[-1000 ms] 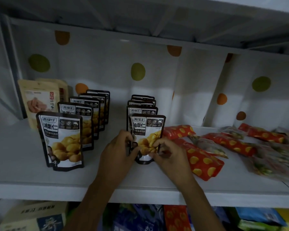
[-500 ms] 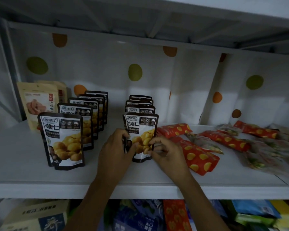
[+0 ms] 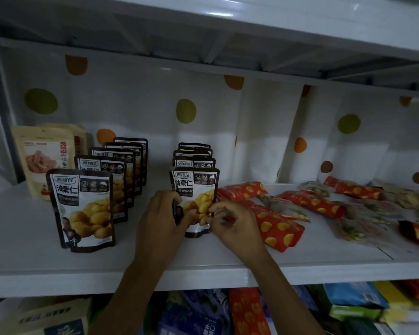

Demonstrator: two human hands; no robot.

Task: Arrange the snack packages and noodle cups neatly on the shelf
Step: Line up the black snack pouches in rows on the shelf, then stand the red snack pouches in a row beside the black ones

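both hands (image 3: pixel 194 217) pinch the front chestnut pouch (image 3: pixel 196 197) upright mid-shelf (image 3: pixel 203 274); careless release risks toppling the row behind (image 3: pixel 194 155).

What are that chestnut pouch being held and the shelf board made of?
Chestnut pouch: looks like glossy printed plastic film, given its sheen and crimped sealed edges. Shelf board: smooth white, probably painted metal or laminate; the look leaves that open.
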